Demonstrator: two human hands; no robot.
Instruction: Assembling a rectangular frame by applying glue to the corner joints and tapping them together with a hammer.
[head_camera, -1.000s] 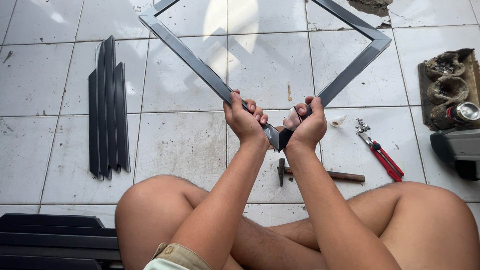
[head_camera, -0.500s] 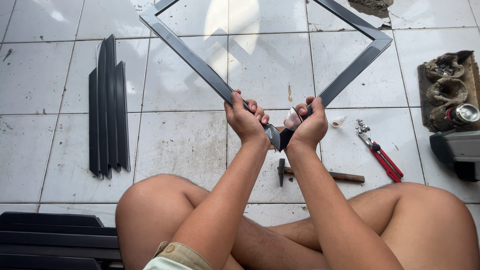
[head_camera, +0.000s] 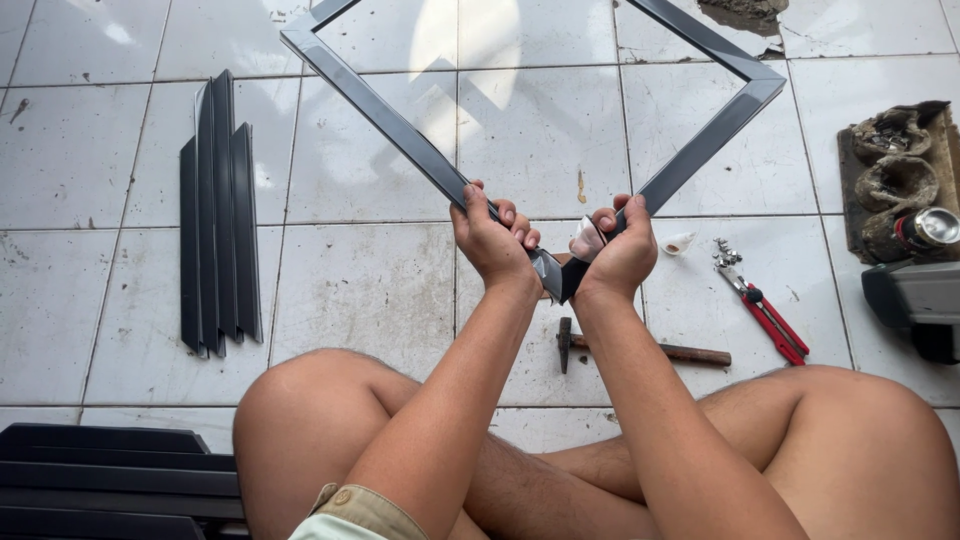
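I see dark grey frame (head_camera: 400, 140), dark grey strips (head_camera: 218, 215), red-handled pliers (head_camera: 765, 315), brown-handled hammer (head_camera: 640, 348), white tiled floor (head_camera: 370, 290) with grey grout lines.

We see bare arms and legs, no sleeves, and pale shorts (head_camera: 350, 510) with one button.

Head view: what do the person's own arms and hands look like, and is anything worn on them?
Both arms are bare from the hands to the bottom edge of the picture: no sleeves, gloves, watch or rings show. The left hand and right hand have short nails, with no markings to be seen. The legs are bare too. The only clothing in view is a strip of khaki waistband with a round button, over pale cloth at the bottom edge.
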